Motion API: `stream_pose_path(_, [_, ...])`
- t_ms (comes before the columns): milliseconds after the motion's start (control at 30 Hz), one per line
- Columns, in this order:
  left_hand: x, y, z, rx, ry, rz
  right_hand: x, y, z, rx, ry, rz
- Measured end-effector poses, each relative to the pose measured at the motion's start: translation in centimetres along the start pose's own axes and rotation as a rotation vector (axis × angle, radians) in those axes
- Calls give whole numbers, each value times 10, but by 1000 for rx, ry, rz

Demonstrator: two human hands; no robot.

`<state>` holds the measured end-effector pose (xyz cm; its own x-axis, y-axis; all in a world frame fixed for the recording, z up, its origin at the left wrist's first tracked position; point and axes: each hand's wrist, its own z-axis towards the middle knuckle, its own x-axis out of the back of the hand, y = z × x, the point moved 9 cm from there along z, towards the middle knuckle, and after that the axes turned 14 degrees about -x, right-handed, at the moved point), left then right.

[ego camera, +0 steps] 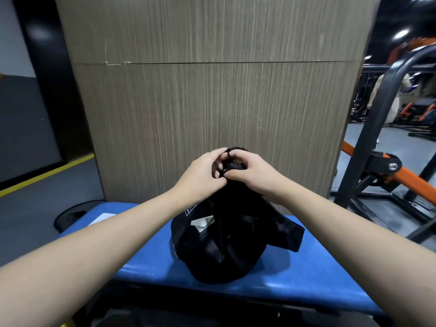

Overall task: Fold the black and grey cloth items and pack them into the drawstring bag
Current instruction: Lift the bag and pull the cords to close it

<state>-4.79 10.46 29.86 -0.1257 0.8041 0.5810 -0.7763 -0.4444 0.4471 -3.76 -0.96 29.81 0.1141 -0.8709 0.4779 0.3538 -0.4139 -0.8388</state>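
Note:
The black drawstring bag (219, 246) stands bulging on the blue padded bench (306, 277), its gathered neck pulled upward. My left hand (200, 171) and my right hand (250, 171) meet at that neck, both pinching the thin black drawstring cord (227, 161), which loops between the fingers. A white printed label shows on the bag's left side. A flap of black fabric (287, 234) sticks out on the bag's right. No grey cloth is visible; the bag's contents are hidden.
A wood-grain pillar (212, 90) rises right behind the bench. Black and orange gym machine frames (387, 166) stand to the right. A dark round base (70, 215) sits on the grey floor at the left, with a white sheet (101, 218) on the bench's left end.

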Motion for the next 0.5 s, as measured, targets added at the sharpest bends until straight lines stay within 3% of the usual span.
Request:
stream_pose_path(200, [20, -2, -2, 81, 155, -70, 1, 2, 2, -28, 78, 56])
stream_pose_path(333, [35, -10, 2, 147, 154, -117, 5, 4, -1, 7, 128, -155])
stream_pose_path(500, [47, -14, 6, 233, 113, -369, -5, 17, 1, -99, 82, -417])
